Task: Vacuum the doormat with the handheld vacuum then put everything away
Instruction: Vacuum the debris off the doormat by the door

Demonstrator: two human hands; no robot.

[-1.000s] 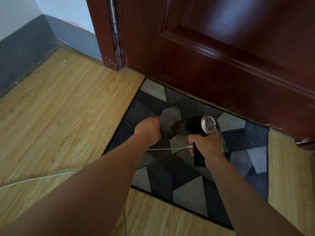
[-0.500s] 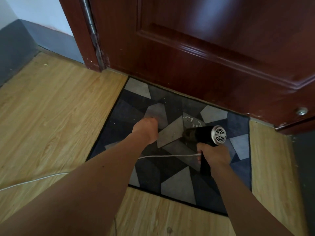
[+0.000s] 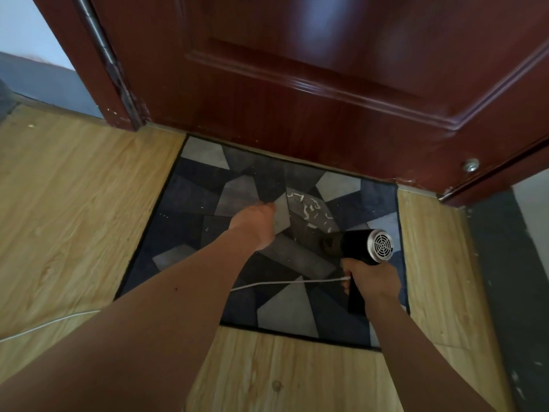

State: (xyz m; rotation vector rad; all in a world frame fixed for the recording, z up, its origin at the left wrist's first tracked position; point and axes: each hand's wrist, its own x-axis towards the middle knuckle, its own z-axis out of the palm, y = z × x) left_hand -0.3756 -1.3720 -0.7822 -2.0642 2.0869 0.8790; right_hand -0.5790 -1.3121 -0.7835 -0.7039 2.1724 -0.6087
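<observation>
The doormat [image 3: 190, 197], patterned in grey and dark blue triangles, lies on the wood floor against the door. White scraps [image 3: 309, 208] are scattered near its middle. My right hand [image 3: 372, 282] grips the handle of the black handheld vacuum [image 3: 356, 246]. Its nozzle points left onto the mat just below the scraps, and its silver vent grille faces right. A white cord [image 3: 282, 283] runs left from the handle, passes under my left arm and continues across the floor. My left hand [image 3: 252, 224] presses on the mat left of the scraps, its fingertips hidden.
A dark red door [image 3: 297, 99] stands shut right behind the mat, with its frame and hinge [image 3: 110, 63] at the left. A small metal knob [image 3: 471, 165] sits low on the door at the right. Wood floor [image 3: 74, 218] surrounds the mat; a dark strip [image 3: 499, 278] runs along the right.
My right hand has drawn the vacuum rightward across the mat, uncovering the white scraps. My left hand stays pressed on the mat. The view has shifted toward the right.
</observation>
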